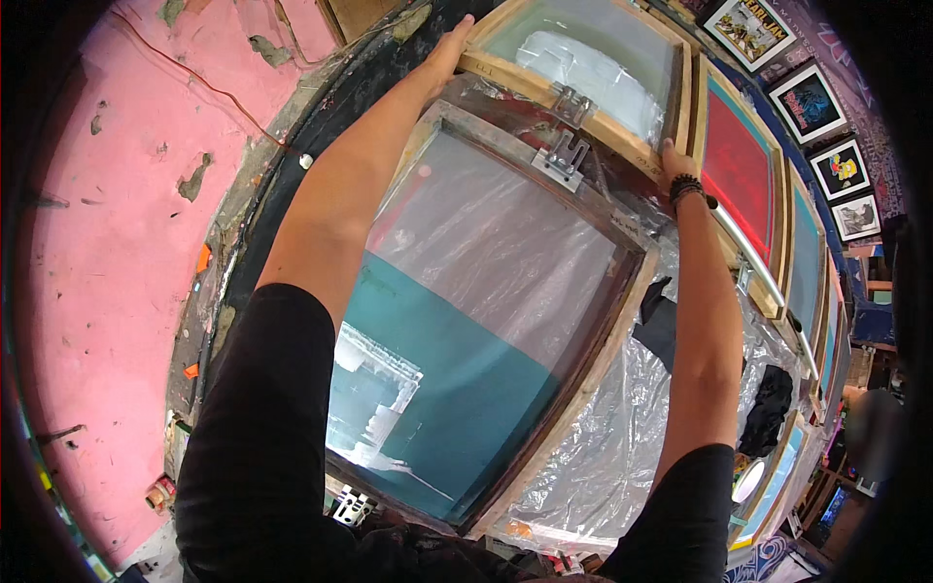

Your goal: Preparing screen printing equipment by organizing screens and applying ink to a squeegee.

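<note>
Both my arms stretch forward over a long bench to a far screen-printing frame [622, 124] of pale wood, its mesh smeared with white ink. At its left near corner my left hand [450, 51] grips the wood, the fingers partly hidden by the frame's edge. My right hand [676, 165], with a dark beaded bracelet at the wrist, closes on the right near corner. Below my arms lies a closer screen-printing frame [457, 360], half teal and half see-through, with white ink at its lower left. Metal hinge clamps [561, 160] sit between the two frames.
Crinkled clear plastic sheeting [593, 466] covers the bench, with dark cloth [768, 410] on it at the right. More frames, including a red-meshed one [739, 170], stand along the right beside a white tube [753, 257]. Framed pictures [809, 100] hang beyond. A peeling pink wall [117, 272] borders the left.
</note>
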### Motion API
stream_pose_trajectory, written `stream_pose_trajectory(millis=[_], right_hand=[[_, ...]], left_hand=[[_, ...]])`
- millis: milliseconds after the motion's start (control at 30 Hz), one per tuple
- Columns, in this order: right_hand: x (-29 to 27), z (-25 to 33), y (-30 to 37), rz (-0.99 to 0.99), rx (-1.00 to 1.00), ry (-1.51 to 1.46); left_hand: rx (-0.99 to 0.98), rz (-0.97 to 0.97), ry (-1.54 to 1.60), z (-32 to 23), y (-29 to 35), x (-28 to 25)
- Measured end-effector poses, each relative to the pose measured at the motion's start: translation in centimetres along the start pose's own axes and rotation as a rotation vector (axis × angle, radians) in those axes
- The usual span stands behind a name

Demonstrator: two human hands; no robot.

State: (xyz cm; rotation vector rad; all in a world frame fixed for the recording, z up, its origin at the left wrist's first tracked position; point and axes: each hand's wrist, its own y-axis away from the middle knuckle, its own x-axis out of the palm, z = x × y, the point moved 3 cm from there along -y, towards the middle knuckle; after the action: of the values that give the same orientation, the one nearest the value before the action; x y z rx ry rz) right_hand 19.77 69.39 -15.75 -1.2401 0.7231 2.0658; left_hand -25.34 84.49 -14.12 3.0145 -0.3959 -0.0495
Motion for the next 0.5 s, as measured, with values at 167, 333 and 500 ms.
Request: stream_pose_trajectory(millis=[167, 333, 500], right_hand=[[1.2, 1.6, 1.8, -0.039, 0.014, -0.054], [1.0, 1.0, 2.4, -0.024, -0.076, -0.061], [-0.5, 2.1, 9.8, -0.337, -0.407, -0.2]], left_hand=[[-0.008, 0.019, -0.017, 0.7, 0.5, -1.7], [-0.035, -0.047, 0.027, 1.0, 1.1, -3.2], [0.067, -0.035, -0.155, -1.4, 3.8, -8.2]])
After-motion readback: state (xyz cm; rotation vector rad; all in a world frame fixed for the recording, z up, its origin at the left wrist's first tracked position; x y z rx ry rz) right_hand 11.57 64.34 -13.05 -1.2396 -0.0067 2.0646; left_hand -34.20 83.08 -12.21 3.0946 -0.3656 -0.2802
